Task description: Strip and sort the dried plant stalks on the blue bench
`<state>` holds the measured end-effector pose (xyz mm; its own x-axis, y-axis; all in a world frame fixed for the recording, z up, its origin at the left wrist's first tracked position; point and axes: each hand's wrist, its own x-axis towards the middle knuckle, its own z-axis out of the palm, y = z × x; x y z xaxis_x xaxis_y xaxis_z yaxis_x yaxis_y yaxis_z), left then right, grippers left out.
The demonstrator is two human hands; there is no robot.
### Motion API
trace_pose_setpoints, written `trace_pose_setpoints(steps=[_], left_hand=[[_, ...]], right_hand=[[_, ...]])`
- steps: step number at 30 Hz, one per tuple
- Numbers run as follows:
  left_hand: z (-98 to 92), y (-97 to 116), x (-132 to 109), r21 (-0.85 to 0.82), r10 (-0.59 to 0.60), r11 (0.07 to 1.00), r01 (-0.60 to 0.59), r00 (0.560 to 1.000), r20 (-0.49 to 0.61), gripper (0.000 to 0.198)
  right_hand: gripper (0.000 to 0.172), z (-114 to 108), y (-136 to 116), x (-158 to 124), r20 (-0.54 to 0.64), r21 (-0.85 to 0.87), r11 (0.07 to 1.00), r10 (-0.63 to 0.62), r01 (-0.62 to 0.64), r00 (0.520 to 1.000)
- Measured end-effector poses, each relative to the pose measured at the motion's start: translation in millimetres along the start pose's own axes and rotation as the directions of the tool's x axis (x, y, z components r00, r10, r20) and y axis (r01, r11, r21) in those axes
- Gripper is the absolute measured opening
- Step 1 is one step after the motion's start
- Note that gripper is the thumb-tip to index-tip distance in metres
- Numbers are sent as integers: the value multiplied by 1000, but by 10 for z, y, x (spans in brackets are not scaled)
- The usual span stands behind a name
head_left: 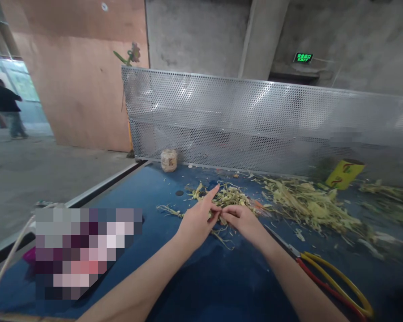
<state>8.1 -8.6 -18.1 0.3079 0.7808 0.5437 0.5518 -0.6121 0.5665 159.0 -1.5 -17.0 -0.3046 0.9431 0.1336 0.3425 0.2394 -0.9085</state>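
Note:
My left hand (199, 220) and my right hand (242, 221) meet over a blue table (201, 277), at the near edge of a small heap of pale green plant scraps (226, 197). Both hands pinch a thin strip of the plant stuff between them. The left index finger sticks out forward, while the thumb and other fingers are closed. My right hand's fingers are curled round the strip. A few loose strands (169, 210) lie to the left of the hands.
A larger pile of dried stalks (309, 205) spreads to the right. Scissors with yellow and red handles (332, 279) lie by my right forearm. A small jar (169, 160) and a yellow tube (344, 173) stand by the perforated metal screen (255, 125). A person walks far left.

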Motion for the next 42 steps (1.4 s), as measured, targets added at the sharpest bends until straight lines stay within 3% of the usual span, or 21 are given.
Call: trace_pose_setpoints(steps=[6, 18, 23, 32, 36, 42], left_hand=[[-35, 13, 32, -39, 5, 999, -2, 997, 78, 64], [-37, -3, 63, -286, -136, 950, 124, 990, -21, 84], [-22, -22, 65, -348, -203, 916, 197, 979, 21, 89], [-2, -60, 53, -263, -138, 955, 139, 990, 23, 84], [28, -86, 34, -249, -113, 962, 114, 993, 20, 87], [47, -73, 23, -136, 14, 991, -10, 1000, 26, 86]], right_hand=[[17, -21, 43, 6, 5, 88, 996, 35, -35, 999], [18, -56, 27, -12, -11, 72, 997, -35, 35, 999], [14, -32, 5, -13, -91, -45, 995, -94, 91, 991], [14, -25, 74, -26, -125, -405, 880, -322, 248, 938], [15, 10, 102, -10, -115, -363, 912, -247, 190, 962], [14, 18, 30, -12, -62, -67, 997, -40, 36, 997]])
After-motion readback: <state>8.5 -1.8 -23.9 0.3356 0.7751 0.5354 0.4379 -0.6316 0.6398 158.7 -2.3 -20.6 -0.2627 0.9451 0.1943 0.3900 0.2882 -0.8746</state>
